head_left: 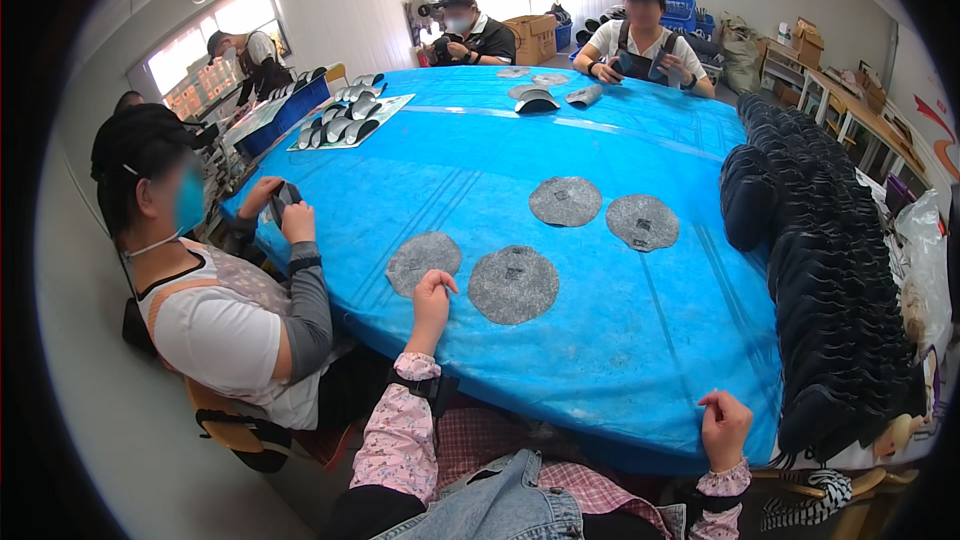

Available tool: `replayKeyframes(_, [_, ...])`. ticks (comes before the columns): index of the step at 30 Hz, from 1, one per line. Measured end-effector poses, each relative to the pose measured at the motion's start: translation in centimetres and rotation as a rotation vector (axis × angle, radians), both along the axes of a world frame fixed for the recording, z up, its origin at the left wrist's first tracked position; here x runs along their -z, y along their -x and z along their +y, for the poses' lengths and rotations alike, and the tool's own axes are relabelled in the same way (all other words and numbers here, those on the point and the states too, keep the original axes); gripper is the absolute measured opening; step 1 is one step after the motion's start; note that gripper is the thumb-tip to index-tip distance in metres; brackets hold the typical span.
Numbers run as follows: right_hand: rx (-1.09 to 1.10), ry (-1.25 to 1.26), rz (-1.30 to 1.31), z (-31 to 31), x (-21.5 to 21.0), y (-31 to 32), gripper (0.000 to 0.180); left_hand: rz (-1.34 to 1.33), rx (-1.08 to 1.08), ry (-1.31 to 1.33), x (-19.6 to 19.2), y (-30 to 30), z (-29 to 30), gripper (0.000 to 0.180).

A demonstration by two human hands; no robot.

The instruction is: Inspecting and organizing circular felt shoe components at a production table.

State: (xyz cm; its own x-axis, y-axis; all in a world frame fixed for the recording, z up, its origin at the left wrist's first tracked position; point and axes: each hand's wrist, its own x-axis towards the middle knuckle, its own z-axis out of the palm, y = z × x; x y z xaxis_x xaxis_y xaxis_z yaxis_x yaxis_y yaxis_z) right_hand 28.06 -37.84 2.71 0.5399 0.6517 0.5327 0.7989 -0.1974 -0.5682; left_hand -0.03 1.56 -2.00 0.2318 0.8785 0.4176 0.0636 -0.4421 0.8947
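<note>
Four grey felt discs (513, 284) lie flat on the near half of the blue table (620, 330), in two pairs. Four co-workers sit round it: one at left (215, 280), one by the window, two at the far end

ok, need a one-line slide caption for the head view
Left hand rests by two grey felt discs on a blue table; right hand grips its edge.

- Round table (600, 340), blue cover.
- Four grey felt discs (513, 284) near its centre.
- Dark cap stacks (820, 270) along its right edge.
- Visor pieces on a white sheet (350, 120), far left.
</note>
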Motion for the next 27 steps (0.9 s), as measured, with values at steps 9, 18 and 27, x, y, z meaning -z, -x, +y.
replayKeyframes(9, [0.006, 0.003, -0.002, -0.02, -0.06, 0.03, 0.013, -0.010, 0.002, 0.011, 0.04, 0.01, 0.00, 0.026])
replayKeyframes(18, [0.005, 0.004, -0.004, 0.07, -0.28, 0.17, 0.013, 0.004, -0.004, -0.008, -0.06, 0.05, -0.05, 0.026])
replayKeyframes(27, [0.010, 0.010, 0.007, 0.02, -0.05, 0.09, 0.013, 0.008, -0.003, -0.014, 0.03, 0.05, -0.02, 0.025])
